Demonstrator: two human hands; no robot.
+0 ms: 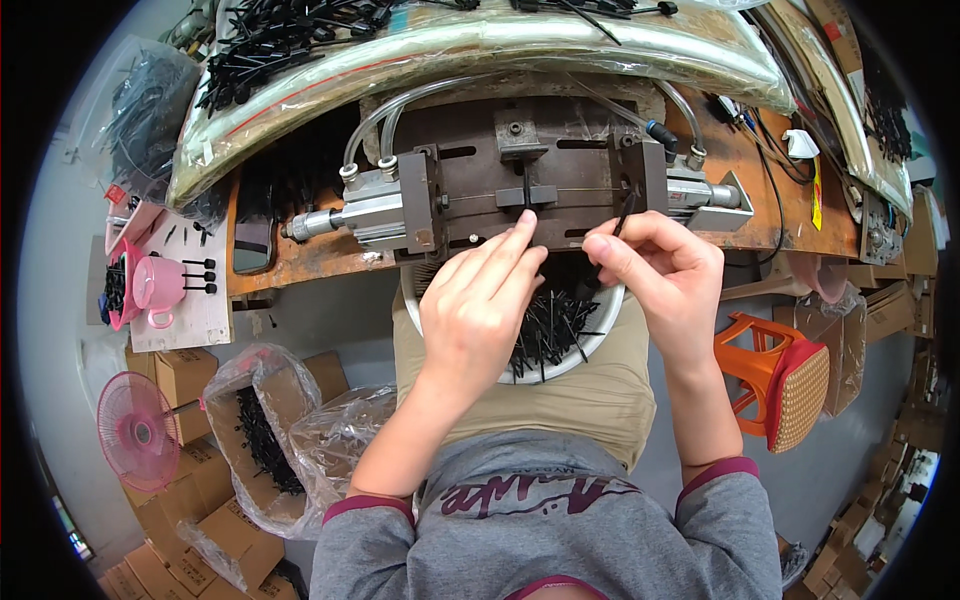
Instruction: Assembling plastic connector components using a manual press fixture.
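Note:
My left hand (478,308) stretches its fingers forward, with the fingertips at a small black part (528,190) in the middle of the metal fixture (470,222). That part stands across a small grey block; whether a finger presses on it I cannot tell. My right hand (662,275), at the fixture's right end, pinches a thin black plastic piece (626,214) between thumb and fingers. Beneath both hands, on my lap, a white basin (606,318) holds a heap of thin black plastic pieces (550,335), partly hidden by my left hand.
Pneumatic cylinders (376,205) with clear hoses flank the fixture on the wooden bench (310,262). Plastic-wrapped material (480,50) with black parts on top lies behind. A phone (254,245) and pink cup (158,284) are left; a pink fan (138,430) and orange stool (760,375) stand lower down.

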